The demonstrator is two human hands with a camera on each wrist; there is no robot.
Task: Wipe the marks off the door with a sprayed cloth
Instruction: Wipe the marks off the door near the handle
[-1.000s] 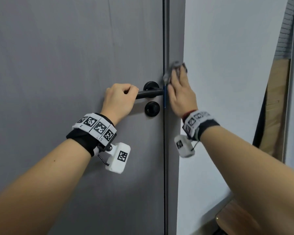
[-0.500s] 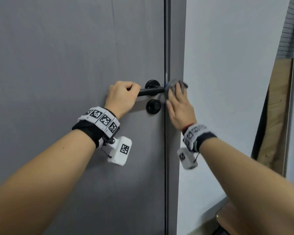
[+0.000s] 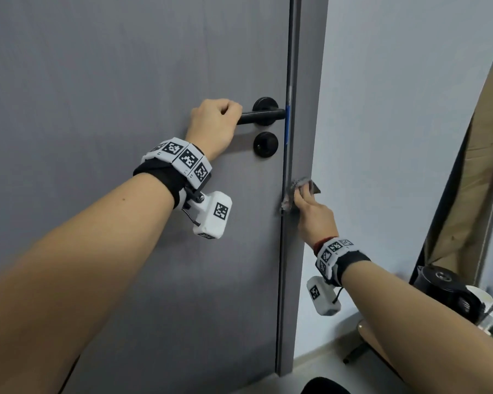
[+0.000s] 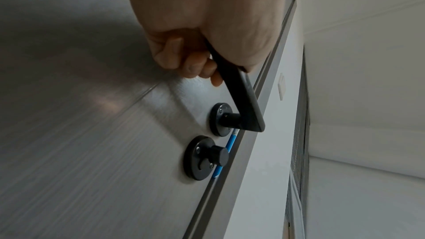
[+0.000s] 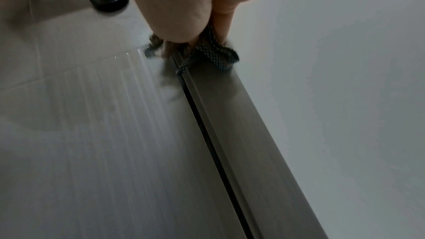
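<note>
The wiping step was in hand: the right hand (image 3: 315, 214) pressed a grey checked cloth (image 3: 296, 185) against the latch-side edge of the grey door (image 3: 125, 81), below the round lock knob (image 3: 265, 144) — fingers curled onto the fabric, pinching it to the surface. The left hand (image 3: 214, 125) was clenched round the black lever handle (image 3: 264, 116), apparently to steady the door. The door's long axis ran vertically, and the cloth lay bunched across the seam between door and frame (image 3: 308, 109) (partly tucked into the gap, as the right wrist view showed). No marks were plain enough to judge progress. The next stroke would probably call for firm pressure along that vertical edge, with the handle kept braced.
</note>
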